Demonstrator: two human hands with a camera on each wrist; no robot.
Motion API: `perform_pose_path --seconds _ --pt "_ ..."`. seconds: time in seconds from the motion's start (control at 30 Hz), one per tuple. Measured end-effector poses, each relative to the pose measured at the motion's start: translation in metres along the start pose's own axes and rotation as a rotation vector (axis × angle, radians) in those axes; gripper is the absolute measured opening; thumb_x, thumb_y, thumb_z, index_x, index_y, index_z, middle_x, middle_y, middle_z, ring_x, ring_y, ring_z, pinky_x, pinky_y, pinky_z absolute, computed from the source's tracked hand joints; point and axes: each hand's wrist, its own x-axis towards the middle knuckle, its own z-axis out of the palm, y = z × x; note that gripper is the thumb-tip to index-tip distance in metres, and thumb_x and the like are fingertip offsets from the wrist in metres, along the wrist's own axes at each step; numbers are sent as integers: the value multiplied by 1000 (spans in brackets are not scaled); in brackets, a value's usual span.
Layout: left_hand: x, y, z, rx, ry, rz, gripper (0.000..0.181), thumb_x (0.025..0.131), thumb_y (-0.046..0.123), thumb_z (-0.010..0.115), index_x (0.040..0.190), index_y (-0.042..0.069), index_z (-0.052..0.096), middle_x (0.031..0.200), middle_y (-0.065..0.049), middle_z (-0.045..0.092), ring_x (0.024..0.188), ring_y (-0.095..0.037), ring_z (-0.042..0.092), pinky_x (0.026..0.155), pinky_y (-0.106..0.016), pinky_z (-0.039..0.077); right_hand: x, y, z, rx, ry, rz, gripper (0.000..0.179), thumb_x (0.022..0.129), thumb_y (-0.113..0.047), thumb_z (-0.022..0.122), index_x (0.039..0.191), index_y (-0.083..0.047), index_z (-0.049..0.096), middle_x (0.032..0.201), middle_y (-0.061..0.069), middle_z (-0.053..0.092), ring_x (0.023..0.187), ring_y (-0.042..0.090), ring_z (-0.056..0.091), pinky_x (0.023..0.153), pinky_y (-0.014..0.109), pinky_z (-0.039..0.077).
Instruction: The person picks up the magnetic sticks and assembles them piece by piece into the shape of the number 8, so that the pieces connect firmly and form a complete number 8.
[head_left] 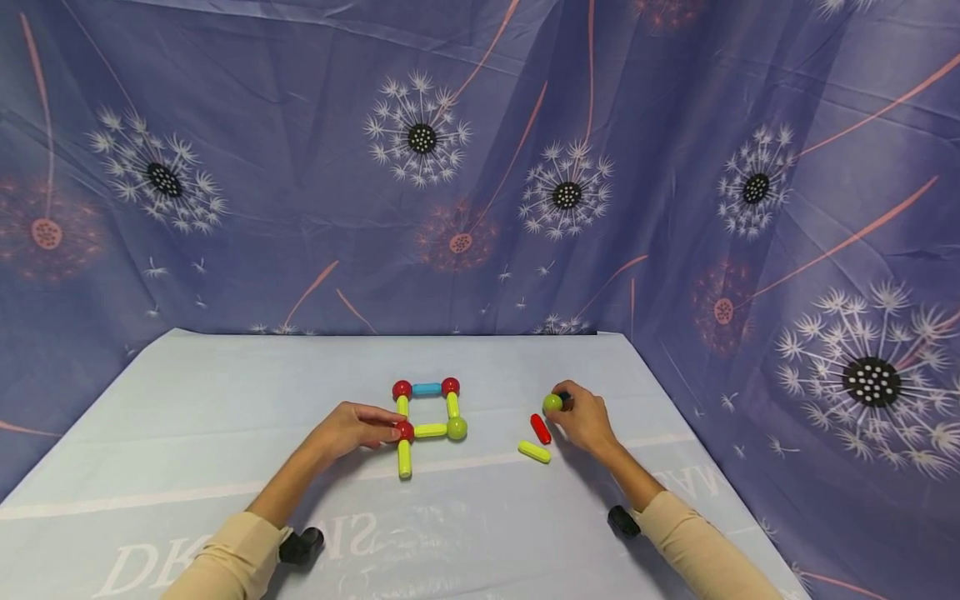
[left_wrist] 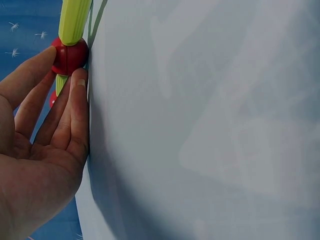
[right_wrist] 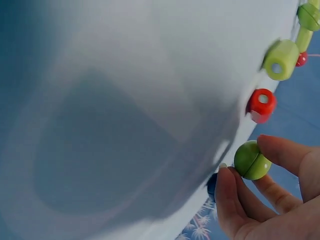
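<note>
In the head view, my left hand pinches a red ball at the lower left corner of a square of balls and rods. Yellow-green rods form the square's left, right and near sides; a blue rod forms the far one. Red balls sit at both far corners, a green ball at the near right. Another yellow-green rod points toward me from the pinched ball. Farther right, my right hand holds a loose green ball between thumb and fingers.
A red rod and a yellow-green rod lie loose left of my right hand. A dark blue piece shows partly behind the right fingers. Dandelion-patterned cloth rises behind the pale table and along its right side.
</note>
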Motion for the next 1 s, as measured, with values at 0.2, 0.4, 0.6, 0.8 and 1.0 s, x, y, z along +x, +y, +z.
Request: perform_pose_path --seconds 0.2,0.4,0.6,0.8,1.0 --pt "-2 1 -1 -10 -6 3 36 87 27 81 118 10 76 115 -6 76 91 -15 67 79 -33 57 1 -14 -8 40 15 -4 34 84 -13 80 116 -10 70 90 9 74 80 21 67 72 37 52" --pt "-3 2 -1 -9 -2 -2 36 86 27 81 118 10 77 114 -6 76 90 -15 67 78 -32 56 -5 -35 -9 78 -15 -32 33 85 -14 79 116 -11 70 87 9 75 76 19 67 66 33 50" --pt "-2 1 -1 -18 -4 2 37 86 27 82 118 10 77 113 -7 76 90 -16 68 78 -33 56 -16 -57 0 130 -53 -79 34 84 -12 81 116 -11 70 90 8 77 80 18 71 68 34 53" --pt "-2 0 -1 -16 -8 8 38 86 28 82 119 10 76 114 -6 76 91 -15 68 78 -33 57 -26 -76 11 151 -105 -124 31 82 -13 83 111 -15 71 90 4 77 80 15 71 70 35 54" --pt "-1 0 -2 -31 -17 16 37 86 27 81 119 9 76 113 -7 77 91 -15 69 79 -33 57 -33 -92 19 160 -188 -167 30 83 -15 82 110 -17 69 91 4 77 82 15 71 69 33 53"
